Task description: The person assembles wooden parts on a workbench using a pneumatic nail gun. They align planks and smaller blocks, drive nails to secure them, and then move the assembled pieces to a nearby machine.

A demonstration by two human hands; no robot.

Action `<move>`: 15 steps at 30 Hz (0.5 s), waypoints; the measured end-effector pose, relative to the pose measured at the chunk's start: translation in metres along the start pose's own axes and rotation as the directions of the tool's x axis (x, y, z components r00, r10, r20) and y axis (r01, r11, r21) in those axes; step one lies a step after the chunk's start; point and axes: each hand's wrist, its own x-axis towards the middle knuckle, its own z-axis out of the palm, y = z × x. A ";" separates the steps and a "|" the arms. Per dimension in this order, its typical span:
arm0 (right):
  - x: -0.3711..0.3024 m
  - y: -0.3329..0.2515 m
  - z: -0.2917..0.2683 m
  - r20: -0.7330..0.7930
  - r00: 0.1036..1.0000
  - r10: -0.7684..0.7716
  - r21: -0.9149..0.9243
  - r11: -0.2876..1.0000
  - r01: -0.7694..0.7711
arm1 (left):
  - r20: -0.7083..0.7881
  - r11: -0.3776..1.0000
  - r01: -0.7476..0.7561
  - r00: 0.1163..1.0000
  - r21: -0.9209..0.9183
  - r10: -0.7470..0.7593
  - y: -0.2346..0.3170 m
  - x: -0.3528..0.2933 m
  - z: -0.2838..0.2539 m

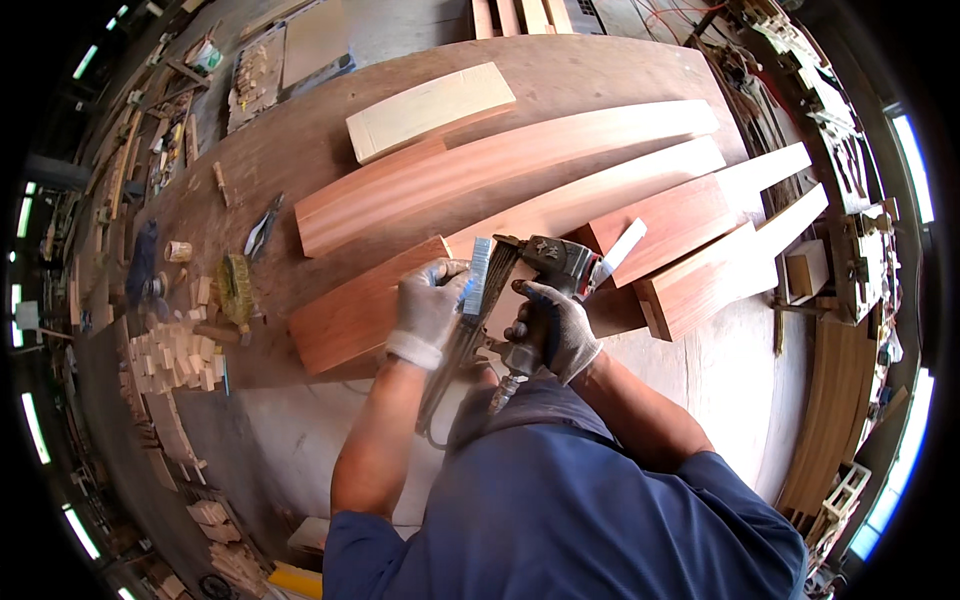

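Note:
My left hand [430, 308], in a pale work glove, pinches a silvery collated strip of fasteners [478, 272] upright. Just right of it, my gloved right hand [562, 330] is wrapped round the grip of a dark pneumatic nail gun [553, 257]. The gun is held in front of my waist, its long magazine [497, 281] slanting beside the strip. A metal air fitting [504, 392] shows at the grip's lower end. Beyond both hands, reddish timber pieces [365, 310] lie on the worktable [270, 330]. The fingertips round the grip are partly hidden.
Long planed beams [500, 155] and a pale block [430, 112] lie across the table's far side. Shorter thick timbers [695, 280] jut out at the right. Pliers [262, 228], a yellowish bag [236, 290] and a heap of small wood blocks [175, 355] sit at the left.

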 end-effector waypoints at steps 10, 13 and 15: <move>-0.006 0.002 -0.007 0.029 0.999 0.039 0.058 0.997 -0.040 | 0.105 0.872 -0.099 0.993 0.480 0.055 0.006 0.005 0.019; -0.005 0.003 -0.011 0.006 1.000 0.025 0.050 0.998 -0.025 | 0.103 0.845 -0.071 0.994 0.530 0.019 0.004 0.008 0.022; -0.002 0.004 -0.014 0.002 1.000 0.018 0.048 0.999 -0.018 | 0.091 0.812 -0.072 0.996 0.580 0.023 0.005 0.007 0.024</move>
